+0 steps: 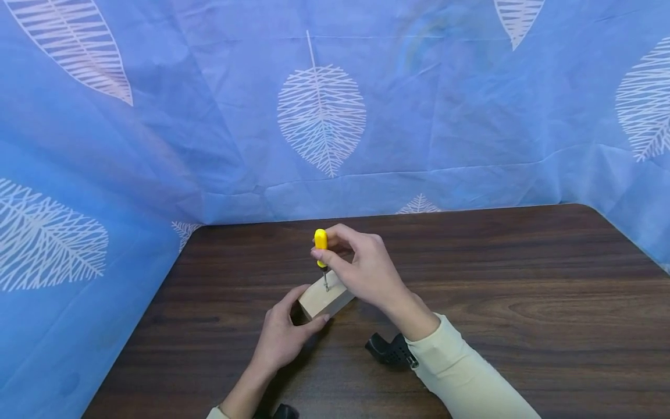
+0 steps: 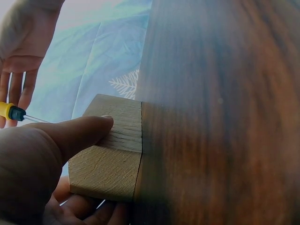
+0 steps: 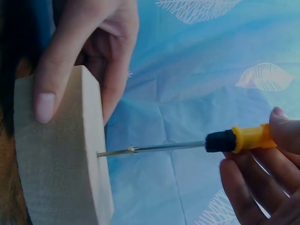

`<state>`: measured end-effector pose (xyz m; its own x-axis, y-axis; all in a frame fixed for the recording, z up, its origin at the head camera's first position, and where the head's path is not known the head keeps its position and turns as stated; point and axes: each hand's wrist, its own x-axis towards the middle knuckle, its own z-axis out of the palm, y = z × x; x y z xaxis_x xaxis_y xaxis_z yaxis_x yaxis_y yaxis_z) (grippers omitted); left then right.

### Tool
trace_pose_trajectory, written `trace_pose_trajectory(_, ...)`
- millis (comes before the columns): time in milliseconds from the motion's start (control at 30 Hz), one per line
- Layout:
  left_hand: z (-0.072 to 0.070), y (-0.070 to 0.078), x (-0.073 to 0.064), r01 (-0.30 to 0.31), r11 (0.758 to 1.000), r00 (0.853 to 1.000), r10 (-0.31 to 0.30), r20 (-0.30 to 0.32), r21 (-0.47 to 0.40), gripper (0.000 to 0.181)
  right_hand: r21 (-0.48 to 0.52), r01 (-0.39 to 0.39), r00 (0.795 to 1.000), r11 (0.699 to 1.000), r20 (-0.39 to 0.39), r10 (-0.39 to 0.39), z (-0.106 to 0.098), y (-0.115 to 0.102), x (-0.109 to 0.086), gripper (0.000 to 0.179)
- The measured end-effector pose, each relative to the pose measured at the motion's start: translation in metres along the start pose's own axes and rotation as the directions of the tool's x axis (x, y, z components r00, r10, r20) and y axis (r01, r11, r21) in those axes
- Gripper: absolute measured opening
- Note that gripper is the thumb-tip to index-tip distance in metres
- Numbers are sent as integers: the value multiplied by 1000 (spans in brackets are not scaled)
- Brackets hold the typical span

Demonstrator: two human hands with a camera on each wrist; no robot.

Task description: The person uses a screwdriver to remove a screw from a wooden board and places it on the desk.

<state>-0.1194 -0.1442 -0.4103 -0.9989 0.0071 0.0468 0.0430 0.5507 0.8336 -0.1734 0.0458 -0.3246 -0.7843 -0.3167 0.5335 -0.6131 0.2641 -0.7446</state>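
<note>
A pale wooden block (image 1: 323,298) lies on the dark table. My left hand (image 1: 282,334) grips its near end, thumb on one side and fingers on the other. From the block's top face a screw (image 3: 115,153) stands up, partly sunk into the wood. The tip of a screwdriver (image 3: 173,146) meets the screw's head, its shaft in line with it. My right hand (image 1: 366,265) pinches the yellow handle (image 1: 321,240) between thumb and fingers above the block. In the left wrist view the thumb (image 2: 89,133) presses along the block's side.
A brown wood-grain table (image 1: 513,291) spreads around the block. Blue cloth with white leaf prints (image 1: 225,116) hangs behind it and at its sides. A black device (image 1: 389,351) is at the right wrist, and another dark piece (image 1: 285,412) shows at the bottom edge.
</note>
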Motion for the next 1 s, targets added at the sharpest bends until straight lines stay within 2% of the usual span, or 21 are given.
trace_pose_trajectory(167,-1,-1,0,0,1000,1000,0,-7,3,56,-25,-8,999,1000,49,9,-3,-1,1,17)
trace_pose_trajectory(333,0,-1,0,-5,1000,1000,5,-12,4,55,-57,8,1000,998,19,-7,-2,-1,1,20)
trace_pose_trajectory(500,0,-1,1,-36,999,999,36,-18,21,55,-53,41,999,998,-6,-41,-1,-1,0,19)
trace_pose_trajectory(667,0,0,1,-28,999,999,29,-19,28,55,-51,64,998,997,15,-64,-3,-1,0,19)
trace_pose_trajectory(800,0,1,2,-13,999,1000,13,-18,36,56,-63,25,999,998,39,-22,-5,-2,1,20)
trace_pose_trajectory(1000,0,1,1,-5,1000,1000,6,-17,22,56,-73,-26,999,997,17,27,-6,-3,1,20)
